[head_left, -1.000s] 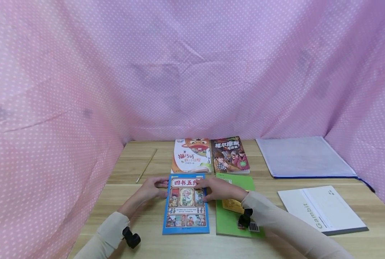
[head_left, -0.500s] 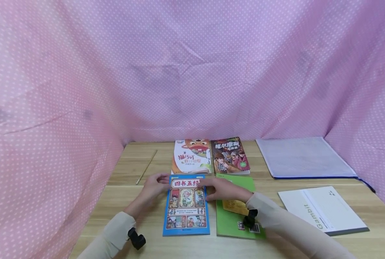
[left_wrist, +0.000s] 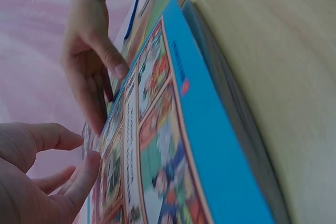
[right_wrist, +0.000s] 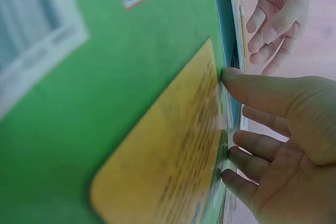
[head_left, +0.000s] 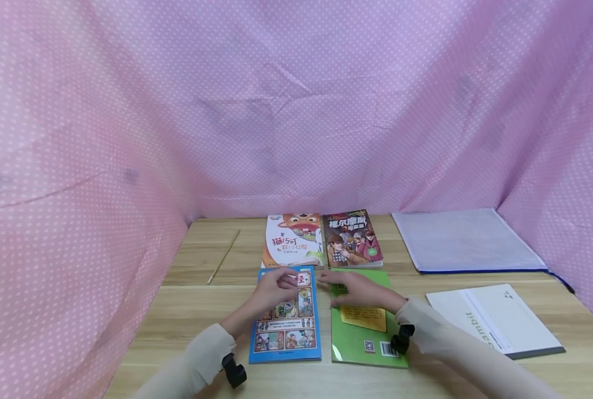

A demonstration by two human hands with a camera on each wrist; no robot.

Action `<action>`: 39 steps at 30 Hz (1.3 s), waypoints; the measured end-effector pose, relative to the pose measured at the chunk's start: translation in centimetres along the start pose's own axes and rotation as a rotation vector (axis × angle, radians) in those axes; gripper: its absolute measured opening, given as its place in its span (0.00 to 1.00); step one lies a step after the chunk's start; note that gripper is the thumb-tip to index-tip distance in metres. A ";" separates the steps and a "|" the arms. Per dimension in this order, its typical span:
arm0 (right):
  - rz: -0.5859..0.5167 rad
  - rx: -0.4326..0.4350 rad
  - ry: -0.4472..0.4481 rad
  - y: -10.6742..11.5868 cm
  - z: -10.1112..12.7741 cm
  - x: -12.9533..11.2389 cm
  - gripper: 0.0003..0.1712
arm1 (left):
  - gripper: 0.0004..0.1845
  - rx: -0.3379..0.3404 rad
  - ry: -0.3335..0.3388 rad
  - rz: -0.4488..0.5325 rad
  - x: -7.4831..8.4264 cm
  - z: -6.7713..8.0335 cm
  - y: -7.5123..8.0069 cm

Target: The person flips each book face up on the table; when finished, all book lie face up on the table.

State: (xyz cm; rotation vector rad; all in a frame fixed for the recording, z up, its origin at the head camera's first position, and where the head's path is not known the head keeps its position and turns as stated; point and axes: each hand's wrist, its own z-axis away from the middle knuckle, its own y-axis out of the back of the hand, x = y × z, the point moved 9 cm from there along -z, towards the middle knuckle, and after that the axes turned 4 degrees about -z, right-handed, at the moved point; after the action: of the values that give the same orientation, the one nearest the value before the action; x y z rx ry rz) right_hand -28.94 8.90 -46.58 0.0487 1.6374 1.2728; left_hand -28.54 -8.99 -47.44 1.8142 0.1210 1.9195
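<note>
A blue comic-cover book [head_left: 286, 324] lies flat on the wooden table [head_left: 192, 310], with a green book [head_left: 363, 332] beside it on the right. My left hand [head_left: 282, 284] is over the blue book's top end, fingers relaxed and holding nothing. My right hand [head_left: 340, 288] lies with straight fingers on the top of the green book, above its yellow label [head_left: 363, 317]. In the left wrist view the blue book [left_wrist: 184, 145] fills the frame. In the right wrist view the right hand's thumb [right_wrist: 247, 85] touches the green book [right_wrist: 105, 77] at its edge.
Two more books, a white-and-orange one [head_left: 294, 241] and a dark one [head_left: 351, 238], lie behind. A clear folder with a blue edge [head_left: 468, 241] and a white booklet [head_left: 493, 318] are at the right. A thin stick [head_left: 223, 256] lies at the left. Pink dotted cloth [head_left: 296, 111] surrounds the table.
My left hand moved from the blue book's left edge to over its top. My right hand slid right, off the blue book and onto the green one.
</note>
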 end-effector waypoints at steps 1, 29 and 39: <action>0.000 -0.001 -0.001 0.1 0.1 0.1 0.36 | 0.27 -0.023 0.000 -0.002 0.2 0.0 -0.6; 0.025 0.050 -0.107 3.9 4.6 4.8 0.34 | 0.45 -0.297 0.018 -0.113 2.1 0.1 -8.8; 0.074 0.062 -0.129 4.7 5.6 5.7 0.34 | 0.48 -0.279 -0.005 -0.110 1.9 -0.1 -9.3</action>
State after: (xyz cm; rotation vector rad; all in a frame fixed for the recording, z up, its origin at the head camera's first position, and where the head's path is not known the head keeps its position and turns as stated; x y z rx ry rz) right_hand -30.07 18.11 -46.47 0.2269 1.5755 1.2477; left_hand -25.91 -0.09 -49.36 1.5936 -0.0462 1.7585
